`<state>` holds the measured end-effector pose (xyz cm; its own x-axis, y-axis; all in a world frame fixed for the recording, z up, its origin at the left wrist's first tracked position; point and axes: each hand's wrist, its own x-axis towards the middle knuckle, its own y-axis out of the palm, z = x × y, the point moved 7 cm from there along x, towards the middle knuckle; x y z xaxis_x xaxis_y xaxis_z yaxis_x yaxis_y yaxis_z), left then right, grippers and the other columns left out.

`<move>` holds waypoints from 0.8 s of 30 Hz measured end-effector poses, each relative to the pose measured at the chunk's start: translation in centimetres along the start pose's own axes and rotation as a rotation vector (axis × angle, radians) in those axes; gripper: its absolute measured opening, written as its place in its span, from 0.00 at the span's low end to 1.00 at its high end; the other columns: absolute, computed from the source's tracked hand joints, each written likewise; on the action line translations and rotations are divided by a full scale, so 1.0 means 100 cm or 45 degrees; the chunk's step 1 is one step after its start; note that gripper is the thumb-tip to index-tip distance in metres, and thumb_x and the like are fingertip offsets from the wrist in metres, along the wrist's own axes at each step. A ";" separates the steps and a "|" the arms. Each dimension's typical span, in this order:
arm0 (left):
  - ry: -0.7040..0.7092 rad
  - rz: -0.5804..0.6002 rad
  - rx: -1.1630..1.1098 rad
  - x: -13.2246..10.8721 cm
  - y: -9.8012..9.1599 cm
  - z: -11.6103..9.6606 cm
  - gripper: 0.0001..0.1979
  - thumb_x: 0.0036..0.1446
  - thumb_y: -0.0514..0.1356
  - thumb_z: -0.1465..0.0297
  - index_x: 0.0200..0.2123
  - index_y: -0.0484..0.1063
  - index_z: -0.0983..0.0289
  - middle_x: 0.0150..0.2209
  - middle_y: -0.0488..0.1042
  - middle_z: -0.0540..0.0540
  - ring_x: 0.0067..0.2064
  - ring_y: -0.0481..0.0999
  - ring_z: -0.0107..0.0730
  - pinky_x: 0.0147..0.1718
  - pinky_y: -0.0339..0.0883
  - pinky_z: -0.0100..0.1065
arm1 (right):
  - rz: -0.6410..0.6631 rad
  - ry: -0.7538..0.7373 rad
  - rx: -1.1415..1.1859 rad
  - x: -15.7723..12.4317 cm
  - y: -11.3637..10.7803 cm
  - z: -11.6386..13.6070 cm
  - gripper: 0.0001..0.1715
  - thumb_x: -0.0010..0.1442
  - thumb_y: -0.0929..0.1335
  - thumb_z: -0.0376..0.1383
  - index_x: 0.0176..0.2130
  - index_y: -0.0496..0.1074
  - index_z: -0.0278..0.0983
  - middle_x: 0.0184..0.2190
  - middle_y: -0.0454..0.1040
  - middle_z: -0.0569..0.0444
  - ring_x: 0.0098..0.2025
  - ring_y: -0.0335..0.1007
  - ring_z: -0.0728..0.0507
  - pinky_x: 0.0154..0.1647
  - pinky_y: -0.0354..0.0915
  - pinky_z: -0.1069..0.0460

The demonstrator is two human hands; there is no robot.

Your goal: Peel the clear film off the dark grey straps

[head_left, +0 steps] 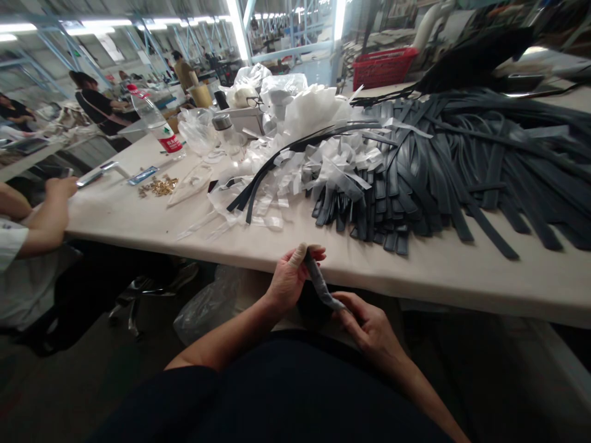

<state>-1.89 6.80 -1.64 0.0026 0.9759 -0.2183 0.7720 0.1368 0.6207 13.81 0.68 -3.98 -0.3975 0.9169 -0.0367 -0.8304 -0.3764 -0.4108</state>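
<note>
In front of my body, just off the table's near edge, a narrow grey, wrinkled piece [319, 282] slants between my hands; its exact kind does not show. My left hand [290, 278] pinches its upper end, with a pale cover on the thumb. My right hand [364, 323] is closed around its lower end, and those fingertips are partly hidden. Beyond them on the table lies a big heap of dark grey straps [429, 166]. White paper strips [330, 166] are mixed in at the heap's left side.
The pale-covered table [221, 246] runs across the view. On it are small brass-coloured metal parts [161, 186], a plastic bottle [157, 120], a lidded jar [228, 136] and a red basket [384, 66]. Another person's arm [48, 215] is at the left. A plastic bag [207, 304] hangs below the edge.
</note>
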 end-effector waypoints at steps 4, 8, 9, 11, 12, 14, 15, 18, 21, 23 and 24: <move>-0.069 -0.001 0.078 -0.004 0.001 0.005 0.18 0.52 0.67 0.55 0.36 0.81 0.64 0.39 0.82 0.57 0.44 0.78 0.37 0.44 0.66 0.33 | 0.151 -0.074 0.145 0.012 0.002 0.033 0.30 0.64 0.67 0.44 0.61 0.61 0.40 0.42 0.76 0.52 0.39 0.72 0.43 0.40 0.66 0.49; -0.083 -0.046 0.023 -0.004 -0.002 0.002 0.17 0.49 0.69 0.55 0.35 0.81 0.62 0.41 0.82 0.55 0.44 0.78 0.36 0.44 0.66 0.33 | 0.456 -0.128 0.418 0.015 0.006 0.056 0.32 0.62 0.68 0.42 0.63 0.61 0.40 0.47 0.74 0.50 0.42 0.72 0.42 0.44 0.67 0.48; -0.075 -0.047 0.014 -0.004 -0.003 0.000 0.16 0.49 0.69 0.55 0.35 0.81 0.62 0.41 0.82 0.55 0.44 0.78 0.35 0.44 0.66 0.32 | 0.535 -0.127 0.510 0.014 0.006 0.057 0.33 0.61 0.68 0.43 0.63 0.61 0.40 0.50 0.73 0.48 0.43 0.72 0.41 0.45 0.67 0.47; -0.042 -0.028 0.028 -0.004 -0.003 -0.004 0.16 0.50 0.69 0.56 0.35 0.81 0.62 0.41 0.82 0.55 0.45 0.78 0.34 0.44 0.66 0.31 | 0.651 -0.115 0.707 0.012 0.006 0.056 0.36 0.60 0.69 0.48 0.63 0.61 0.40 0.54 0.70 0.46 0.46 0.72 0.39 0.48 0.67 0.45; -0.024 -0.006 0.050 -0.005 -0.002 -0.005 0.16 0.50 0.69 0.56 0.35 0.81 0.62 0.41 0.82 0.55 0.45 0.78 0.34 0.43 0.67 0.31 | 0.664 -0.101 0.792 0.013 0.006 0.054 0.38 0.60 0.69 0.50 0.64 0.60 0.40 0.55 0.69 0.46 0.46 0.73 0.39 0.48 0.67 0.45; -0.005 0.060 0.116 -0.009 0.002 -0.004 0.17 0.50 0.69 0.56 0.35 0.81 0.63 0.38 0.81 0.56 0.41 0.78 0.33 0.40 0.68 0.30 | 0.568 -0.070 0.868 0.019 0.004 0.049 0.38 0.62 0.68 0.53 0.64 0.58 0.41 0.54 0.69 0.46 0.43 0.73 0.41 0.46 0.68 0.47; -0.019 0.103 0.154 -0.011 0.005 -0.001 0.17 0.50 0.68 0.55 0.36 0.81 0.63 0.33 0.81 0.55 0.36 0.78 0.30 0.36 0.68 0.29 | 0.481 -0.064 0.838 0.024 0.002 0.047 0.35 0.63 0.67 0.52 0.63 0.60 0.40 0.51 0.71 0.47 0.41 0.74 0.43 0.43 0.69 0.48; -0.127 0.248 0.241 -0.021 0.017 0.012 0.21 0.54 0.65 0.54 0.42 0.80 0.65 0.18 0.70 0.48 0.18 0.68 0.24 0.19 0.61 0.27 | 0.226 -0.097 0.516 0.038 0.000 0.050 0.21 0.68 0.62 0.50 0.45 0.69 0.36 0.34 0.74 0.52 0.29 0.71 0.47 0.31 0.66 0.52; -0.158 0.277 0.193 -0.026 0.025 0.012 0.23 0.53 0.65 0.52 0.42 0.80 0.65 0.17 0.69 0.47 0.13 0.63 0.25 0.12 0.56 0.29 | 0.132 -0.135 0.276 0.046 0.002 0.061 0.19 0.69 0.58 0.47 0.32 0.65 0.38 0.23 0.69 0.57 0.23 0.67 0.47 0.27 0.63 0.53; -0.075 0.201 0.122 -0.025 0.025 0.003 0.19 0.49 0.68 0.54 0.36 0.81 0.64 0.24 0.76 0.51 0.18 0.69 0.25 0.16 0.62 0.29 | 0.142 -0.147 0.219 0.047 0.003 0.066 0.17 0.69 0.59 0.44 0.32 0.64 0.38 0.22 0.68 0.57 0.23 0.66 0.47 0.27 0.62 0.53; -0.020 0.153 0.090 -0.023 0.023 -0.003 0.16 0.48 0.69 0.56 0.33 0.81 0.63 0.29 0.79 0.52 0.23 0.74 0.26 0.21 0.66 0.29 | 0.158 -0.149 0.193 0.046 0.004 0.067 0.16 0.69 0.59 0.43 0.32 0.64 0.39 0.23 0.68 0.57 0.23 0.66 0.47 0.27 0.62 0.53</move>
<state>-0.30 4.88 0.51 0.1070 0.9817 -0.1577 0.8084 0.0065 0.5886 9.01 3.90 1.77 -0.5353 0.8441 0.0315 -0.8181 -0.5089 -0.2678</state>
